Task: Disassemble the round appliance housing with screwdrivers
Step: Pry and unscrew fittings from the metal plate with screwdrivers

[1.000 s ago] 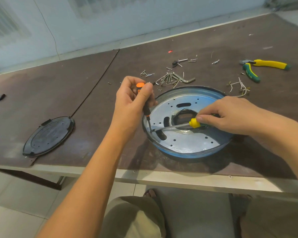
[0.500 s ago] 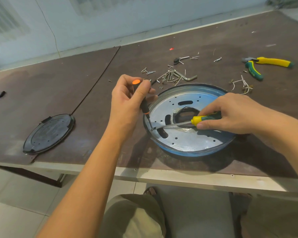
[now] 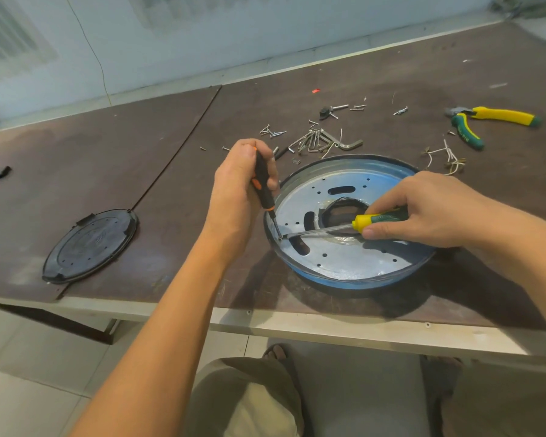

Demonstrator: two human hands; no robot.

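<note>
The round housing (image 3: 344,260), a shallow blue-rimmed metal dish with a perforated plate, lies near the table's front edge. My left hand (image 3: 237,190) grips a black-and-orange screwdriver (image 3: 264,190), held nearly upright with its tip at the plate's left edge. My right hand (image 3: 423,209) holds a yellow-and-green screwdriver (image 3: 372,219) lying almost flat across the plate. Its shaft points left and its tip meets the other tip at the rim.
A black round cover (image 3: 90,246) lies to the left. Loose screws and hex keys (image 3: 319,140) are scattered behind the housing. Yellow-green pliers (image 3: 486,121) and wire scraps (image 3: 448,159) sit at the back right. The table edge (image 3: 328,326) runs just below the housing.
The black-and-orange screwdriver has turned in my left hand's fingers, with its orange cap now hidden. My right hand and its screwdriver stay at the same spot on the plate.
</note>
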